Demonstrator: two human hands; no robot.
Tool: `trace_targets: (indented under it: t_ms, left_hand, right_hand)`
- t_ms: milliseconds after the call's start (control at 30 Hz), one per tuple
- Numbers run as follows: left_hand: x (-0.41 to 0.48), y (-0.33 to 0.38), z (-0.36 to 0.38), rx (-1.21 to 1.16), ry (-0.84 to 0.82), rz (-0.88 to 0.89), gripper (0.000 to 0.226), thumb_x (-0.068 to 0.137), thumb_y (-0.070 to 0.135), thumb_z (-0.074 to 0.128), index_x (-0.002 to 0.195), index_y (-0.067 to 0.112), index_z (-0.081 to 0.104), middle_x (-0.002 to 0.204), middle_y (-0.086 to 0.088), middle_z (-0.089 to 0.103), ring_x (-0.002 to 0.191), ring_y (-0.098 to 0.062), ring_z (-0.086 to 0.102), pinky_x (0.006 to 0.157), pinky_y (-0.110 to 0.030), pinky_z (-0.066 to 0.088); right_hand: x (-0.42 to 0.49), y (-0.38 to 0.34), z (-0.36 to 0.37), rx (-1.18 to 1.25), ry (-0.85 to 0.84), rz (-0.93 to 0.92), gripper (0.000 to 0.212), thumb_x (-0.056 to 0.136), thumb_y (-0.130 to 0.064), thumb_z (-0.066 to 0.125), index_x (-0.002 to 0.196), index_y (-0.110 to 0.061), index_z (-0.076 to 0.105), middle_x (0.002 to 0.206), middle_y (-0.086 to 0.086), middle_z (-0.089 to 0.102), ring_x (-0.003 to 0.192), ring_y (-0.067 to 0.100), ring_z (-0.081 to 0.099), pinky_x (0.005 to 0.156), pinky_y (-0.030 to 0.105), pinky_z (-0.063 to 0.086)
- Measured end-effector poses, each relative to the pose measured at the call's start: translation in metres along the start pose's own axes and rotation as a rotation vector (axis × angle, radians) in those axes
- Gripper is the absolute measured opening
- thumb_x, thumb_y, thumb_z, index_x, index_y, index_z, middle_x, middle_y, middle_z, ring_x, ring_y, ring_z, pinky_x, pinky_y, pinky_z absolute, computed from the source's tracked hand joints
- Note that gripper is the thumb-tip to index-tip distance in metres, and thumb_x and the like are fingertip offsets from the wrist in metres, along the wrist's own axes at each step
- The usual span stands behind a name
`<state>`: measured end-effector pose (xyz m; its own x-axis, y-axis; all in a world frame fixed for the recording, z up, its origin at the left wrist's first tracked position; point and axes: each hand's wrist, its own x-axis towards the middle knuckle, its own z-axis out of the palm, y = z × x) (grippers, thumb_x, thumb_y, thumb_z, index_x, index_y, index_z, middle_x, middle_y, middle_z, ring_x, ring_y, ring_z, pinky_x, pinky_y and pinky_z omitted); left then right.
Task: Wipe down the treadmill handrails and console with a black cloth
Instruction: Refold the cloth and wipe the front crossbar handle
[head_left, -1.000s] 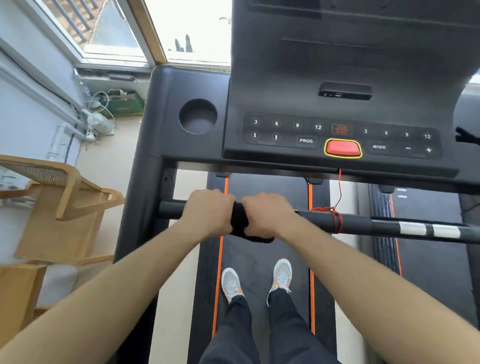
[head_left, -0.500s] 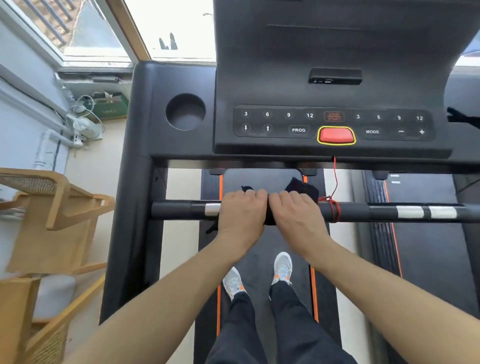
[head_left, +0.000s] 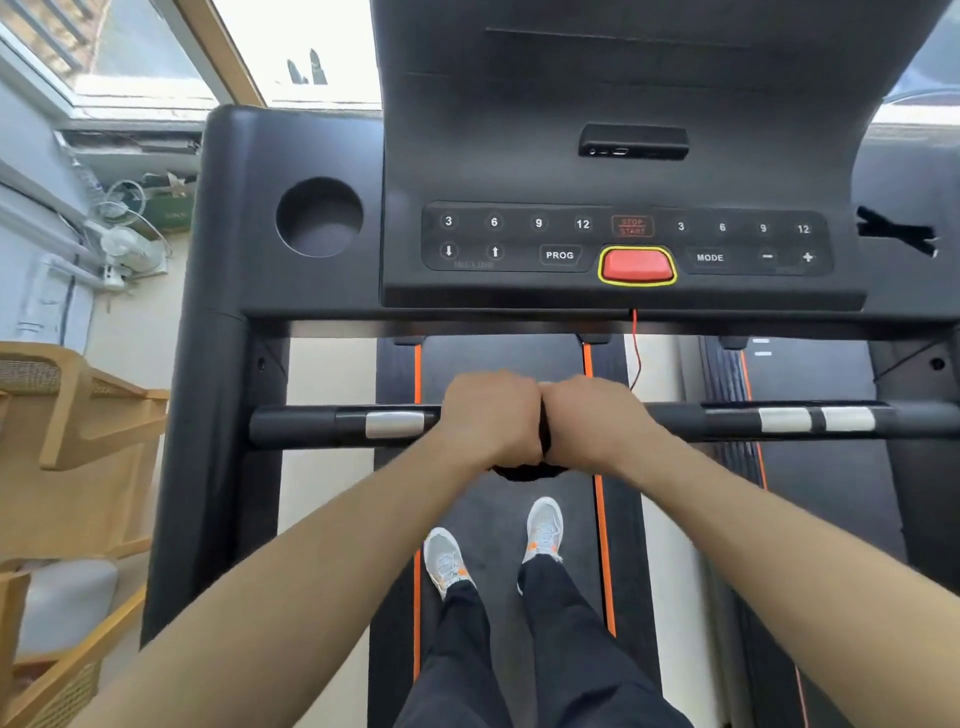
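A black horizontal handrail (head_left: 311, 426) with silver sensor plates crosses the treadmill below the console (head_left: 623, 244). My left hand (head_left: 491, 418) and my right hand (head_left: 592, 421) grip the rail side by side, knuckles touching, both closed over the black cloth (head_left: 527, 470). The cloth is wrapped round the rail and mostly hidden; only a dark fold shows under my hands and a thin strip between them.
A red stop key (head_left: 636, 265) with a red cord (head_left: 635, 348) sits on the console, a round cup holder (head_left: 318, 216) to its left. Wooden chairs (head_left: 78, 415) stand at the left. My feet (head_left: 493, 545) are on the belt. A second treadmill belt (head_left: 831, 467) lies right.
My two hands have slid the cloth to the right along the rail, uncovering the left silver plate. The loose cloth ends that stuck up half a second ago are now tucked under my hands.
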<state>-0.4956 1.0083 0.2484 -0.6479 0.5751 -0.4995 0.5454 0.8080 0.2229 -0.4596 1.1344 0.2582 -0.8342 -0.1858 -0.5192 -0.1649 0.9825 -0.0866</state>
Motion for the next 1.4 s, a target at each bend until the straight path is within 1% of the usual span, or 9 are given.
trace_targets:
  t_ms: [133,233,300,433,533,667,833,1133,1400]
  left_hand:
    - [-0.011,0.006,0.042,0.214,0.578,0.031,0.021,0.055,0.011,0.073,0.066,0.018,0.057,0.054,0.000,0.056,0.045,-0.024,0.054,0.051,-0.028,0.024]
    - [-0.008,0.008,0.040,0.193,0.549,0.019,0.020,0.058,0.015,0.074,0.069,0.020,0.058,0.056,0.001,0.060,0.048,-0.023,0.059,0.051,-0.028,0.027]
    - [-0.006,0.008,0.015,0.150,0.278,0.033,0.017,0.070,0.029,0.073,0.077,0.023,0.059,0.070,0.002,0.066,0.064,-0.024,0.066,0.054,-0.028,0.033]
    - [0.033,-0.008,-0.032,-0.323,-0.641,0.034,0.026,0.070,0.032,0.081,0.088,0.021,0.066,0.088,0.001,0.070,0.079,-0.019,0.068,0.068,-0.030,0.053]
    - [0.043,-0.010,-0.037,-0.416,-0.814,-0.035,0.034,0.067,0.030,0.084,0.096,0.019,0.072,0.095,-0.005,0.075,0.088,-0.025,0.074,0.083,-0.038,0.060]
    - [0.017,0.004,-0.023,-0.122,-0.358,-0.006,0.028,0.072,0.041,0.074,0.089,0.023,0.062,0.087,0.001,0.068,0.081,-0.021,0.067,0.066,-0.031,0.050]
    - [-0.019,0.016,0.032,0.112,0.507,-0.020,0.018,0.065,0.019,0.069,0.074,0.021,0.054,0.064,0.001,0.059,0.057,-0.026,0.059,0.053,-0.033,0.030]
    - [-0.053,0.009,0.031,-0.135,0.605,0.070,0.041,0.067,0.019,0.078,0.106,0.015,0.065,0.095,0.000,0.067,0.085,-0.025,0.061,0.075,-0.037,0.047]
    - [-0.080,0.064,-0.026,-0.562,0.587,-0.048,0.040,0.070,0.008,0.072,0.098,0.031,0.058,0.094,0.013,0.068,0.085,-0.015,0.062,0.072,-0.034,0.048]
  right_hand:
    - [-0.013,-0.001,0.041,-0.152,0.565,-0.030,0.026,0.061,-0.003,0.072,0.082,-0.011,0.059,0.069,0.008,0.062,0.062,0.031,0.060,0.059,0.038,0.046]
    - [-0.009,-0.001,0.034,-0.140,0.442,-0.020,0.027,0.067,-0.011,0.074,0.088,-0.013,0.059,0.077,0.006,0.066,0.068,0.030,0.064,0.060,0.036,0.047]
    - [-0.004,0.003,0.007,-0.078,0.079,-0.022,0.023,0.078,-0.028,0.069,0.097,-0.018,0.060,0.088,0.003,0.069,0.082,0.027,0.067,0.061,0.032,0.044]
    - [0.026,0.023,-0.037,0.199,-0.583,-0.067,0.030,0.071,-0.027,0.079,0.097,-0.019,0.067,0.089,0.000,0.070,0.080,0.021,0.068,0.069,0.035,0.058]
    - [0.032,0.026,-0.039,0.326,-0.709,-0.030,0.029,0.072,-0.023,0.080,0.097,-0.018,0.069,0.095,0.004,0.073,0.084,0.021,0.071,0.078,0.038,0.061]
    - [0.001,0.014,-0.013,0.037,-0.166,-0.028,0.020,0.080,-0.035,0.069,0.093,-0.023,0.060,0.078,-0.005,0.061,0.077,0.024,0.063,0.061,0.031,0.042]
    - [-0.019,0.002,0.038,-0.140,0.513,0.033,0.021,0.065,-0.005,0.072,0.079,-0.014,0.059,0.066,0.005,0.060,0.059,0.029,0.059,0.055,0.035,0.041]
    - [-0.057,0.012,0.050,0.052,0.777,-0.101,0.028,0.081,-0.004,0.067,0.108,-0.007,0.064,0.103,0.011,0.065,0.092,0.029,0.060,0.084,0.041,0.049]
    - [-0.116,0.025,0.009,0.685,0.730,0.058,0.026,0.072,-0.012,0.078,0.092,-0.018,0.062,0.088,-0.004,0.057,0.079,0.016,0.052,0.062,0.023,0.030]
